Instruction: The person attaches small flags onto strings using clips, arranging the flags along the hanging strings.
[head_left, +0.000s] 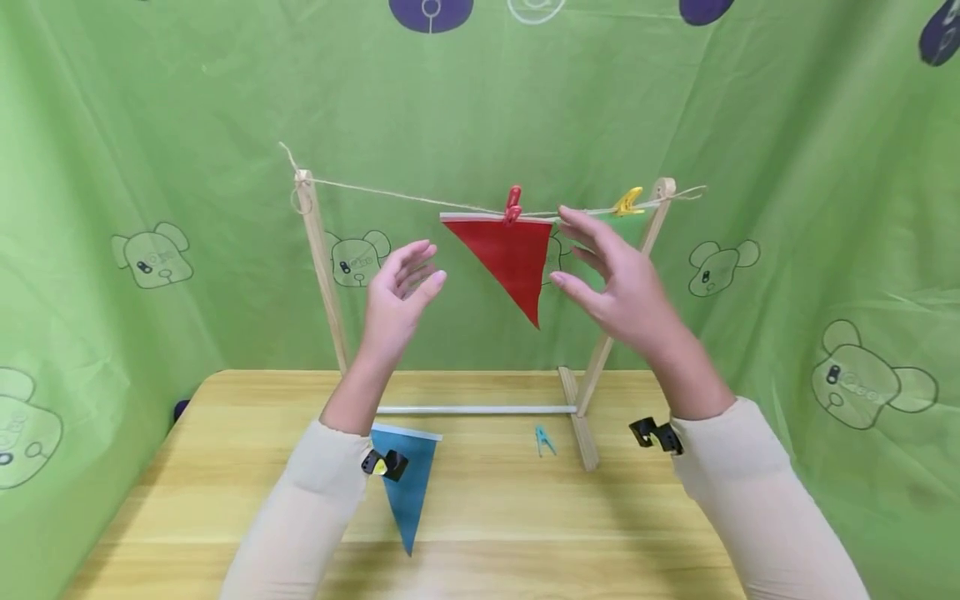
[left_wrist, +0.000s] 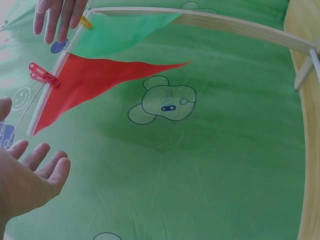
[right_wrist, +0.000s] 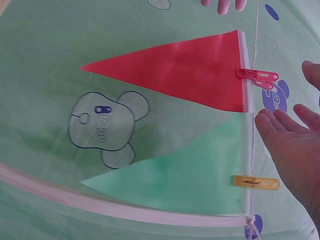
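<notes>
A red pennant hangs from a string, clipped by a red clothespin near the middle of its white top edge. Beside it on the right, a green pennant hangs under a yellow clothespin, partly hidden by the right hand in the head view. My left hand is left of the red pennant, fingers loosely bent, holding nothing. My right hand has thumb and fingers spread near the red pennant's right edge. Its grasp is empty; whether a fingertip touches the string I cannot tell.
Two wooden posts carry the string, with a white rod low between them. On the wooden table lie a blue pennant and a light-blue clothespin. A green printed curtain surrounds the table.
</notes>
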